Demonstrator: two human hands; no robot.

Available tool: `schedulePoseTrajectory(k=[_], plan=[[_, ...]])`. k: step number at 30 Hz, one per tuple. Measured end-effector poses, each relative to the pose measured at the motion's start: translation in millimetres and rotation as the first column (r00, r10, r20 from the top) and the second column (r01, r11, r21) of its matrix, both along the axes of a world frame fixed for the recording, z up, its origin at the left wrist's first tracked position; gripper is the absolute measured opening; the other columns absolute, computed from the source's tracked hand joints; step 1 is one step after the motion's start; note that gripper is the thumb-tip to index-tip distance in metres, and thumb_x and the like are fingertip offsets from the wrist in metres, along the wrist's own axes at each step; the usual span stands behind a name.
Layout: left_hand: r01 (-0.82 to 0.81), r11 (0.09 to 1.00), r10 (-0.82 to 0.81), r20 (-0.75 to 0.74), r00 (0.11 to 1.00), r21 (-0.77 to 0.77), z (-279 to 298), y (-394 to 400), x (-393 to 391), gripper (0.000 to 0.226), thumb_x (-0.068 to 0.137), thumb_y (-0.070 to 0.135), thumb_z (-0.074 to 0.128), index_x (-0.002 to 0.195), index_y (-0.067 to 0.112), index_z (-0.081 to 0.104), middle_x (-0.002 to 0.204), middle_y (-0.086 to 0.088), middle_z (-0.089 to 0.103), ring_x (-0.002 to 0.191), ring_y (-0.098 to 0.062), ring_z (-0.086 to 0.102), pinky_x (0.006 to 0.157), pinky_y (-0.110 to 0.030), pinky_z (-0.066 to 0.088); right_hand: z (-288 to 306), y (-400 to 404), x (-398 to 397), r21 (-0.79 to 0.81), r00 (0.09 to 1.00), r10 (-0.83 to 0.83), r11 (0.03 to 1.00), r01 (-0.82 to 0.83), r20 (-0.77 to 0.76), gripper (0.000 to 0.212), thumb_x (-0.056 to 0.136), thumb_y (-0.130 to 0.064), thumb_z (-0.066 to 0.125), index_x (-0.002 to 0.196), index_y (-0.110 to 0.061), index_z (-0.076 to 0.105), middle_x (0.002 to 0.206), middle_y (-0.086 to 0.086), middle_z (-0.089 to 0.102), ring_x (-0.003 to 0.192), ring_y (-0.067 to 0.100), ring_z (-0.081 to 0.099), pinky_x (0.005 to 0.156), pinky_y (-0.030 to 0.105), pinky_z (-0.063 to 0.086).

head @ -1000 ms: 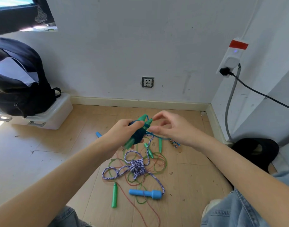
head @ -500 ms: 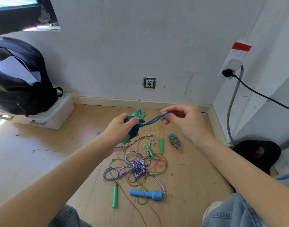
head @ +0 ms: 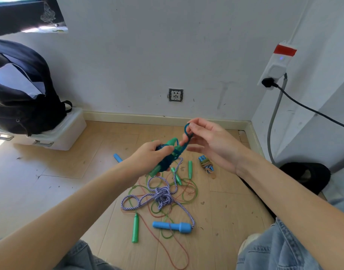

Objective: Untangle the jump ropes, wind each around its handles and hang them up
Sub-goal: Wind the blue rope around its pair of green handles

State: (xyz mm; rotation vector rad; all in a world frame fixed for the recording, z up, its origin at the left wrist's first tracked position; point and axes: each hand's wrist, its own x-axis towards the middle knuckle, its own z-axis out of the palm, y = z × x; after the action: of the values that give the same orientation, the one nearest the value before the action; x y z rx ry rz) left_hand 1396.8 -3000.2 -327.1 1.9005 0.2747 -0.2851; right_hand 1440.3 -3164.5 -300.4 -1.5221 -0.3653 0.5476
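Head view: the left hand grips a pair of teal handles wound with dark blue rope. The right hand pinches the free rope loop between thumb and fingers, just above the handles. Step in hand appears to be securing the winding; the next move likely calls for tucking this loop. The remaining tangle lies on the floor below.
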Motion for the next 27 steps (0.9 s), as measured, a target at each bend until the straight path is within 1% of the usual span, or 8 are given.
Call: schedulePoseTrajectory(k=[5,8,11,16,18,21,25,27], plan=[[-0.028,0.999,0.018,0.216,0.976,0.040,2.7,-11.9,-6.1,0.013,0.092,0.031,0.052,0.085,0.019,0.054,0.080,-0.001,0.062,0.055,-0.003,0.062,0.046,-0.018,0.047,-2.5,1.7,1.9,-0.161,0.983,-0.089,0.980,0.116,0.163,0.027,0.099,-0.020,0.037,0.082,-0.022,0.058,0.064,-0.009,0.055,0.067,0.010,0.054,0.094,0.046,0.044],[-0.070,0.996,0.052,0.277,0.960,0.057,4.0,-12.9,-6.7,0.012,0.092,0.031,0.050,0.083,0.024,0.051,0.080,-0.001,0.063,0.065,-0.010,0.064,0.054,-0.024,0.049,0.5,1.4,1.5,-0.187,0.960,-0.045,0.977,0.100,0.278,0.030,0.097,-0.013,0.042,0.086,-0.029,0.064,0.079,-0.010,0.065,0.072,0.001,0.059,0.080,0.021,0.048],[-0.108,0.993,0.090,0.299,0.950,0.046,6.0,-11.1,-4.9,0.011,0.093,0.030,0.049,0.084,0.024,0.050,0.080,-0.001,0.064,0.064,-0.009,0.063,0.050,-0.017,0.048,3.2,0.4,1.3,-0.196,0.942,-0.052,0.973,0.122,0.331,0.024,0.090,-0.006,0.054,0.088,-0.025,0.068,0.075,-0.008,0.068,0.071,-0.007,0.062,0.068,0.003,0.043],[-0.103,0.963,0.008,0.355,0.935,0.250,7.2,-12.3,-6.6,0.013,0.091,0.032,0.049,0.090,0.019,0.050,0.083,-0.004,0.065,0.080,-0.023,0.064,0.071,-0.040,0.052,6.3,-9.4,6.0,-0.188,0.953,-0.134,0.964,0.189,0.272,0.014,0.079,-0.008,0.069,0.087,-0.016,0.061,0.068,-0.004,0.073,0.073,0.003,0.068,0.072,0.015,0.046],[-0.095,0.934,-0.044,0.375,0.926,0.346,7.9,-14.3,-8.7,0.020,0.091,0.034,0.048,0.098,0.015,0.051,0.082,-0.004,0.065,0.078,-0.023,0.063,0.070,-0.040,0.051,6.6,-10.8,5.8,-0.238,0.962,-0.110,0.956,0.171,0.251,0.023,0.078,-0.011,0.071,0.094,-0.018,0.056,0.072,-0.003,0.074,0.078,0.003,0.068,0.077,0.019,0.041],[-0.103,0.892,-0.096,0.406,0.909,0.441,6.9,-15.3,-10.9,0.024,0.092,0.035,0.047,0.100,0.012,0.050,0.082,-0.004,0.063,0.075,-0.023,0.060,0.066,-0.036,0.047,6.9,-8.7,4.0,-0.315,0.952,-0.083,0.932,0.179,0.295,0.017,0.076,-0.008,0.072,0.089,-0.019,0.068,0.077,-0.001,0.073,0.077,0.006,0.068,0.085,0.029,0.051],[-0.088,0.841,-0.181,0.432,0.884,0.533,4.6,-17.1,-12.8,0.023,0.092,0.035,0.047,0.096,0.013,0.047,0.079,0.002,0.057,0.069,-0.017,0.052,0.060,-0.029,0.038,6.9,-4.1,0.0,-0.446,0.824,-0.025,0.832,0.331,0.566,0.010,0.079,-0.012,0.068,0.083,-0.020,0.072,0.075,-0.009,0.068,0.067,-0.005,0.059,0.064,0.005,0.040],[-0.083,0.823,-0.212,0.439,0.873,0.563,3.7,-17.6,-12.3,0.020,0.093,0.036,0.046,0.092,0.016,0.045,0.074,0.006,0.051,0.063,-0.010,0.047,0.054,-0.024,0.034,7.4,-2.7,-3.0,-0.471,0.735,0.035,0.788,0.396,0.677,0.011,0.081,-0.014,0.065,0.088,-0.018,0.073,0.074,-0.012,0.063,0.079,0.001,0.055,0.065,0.007,0.034]])
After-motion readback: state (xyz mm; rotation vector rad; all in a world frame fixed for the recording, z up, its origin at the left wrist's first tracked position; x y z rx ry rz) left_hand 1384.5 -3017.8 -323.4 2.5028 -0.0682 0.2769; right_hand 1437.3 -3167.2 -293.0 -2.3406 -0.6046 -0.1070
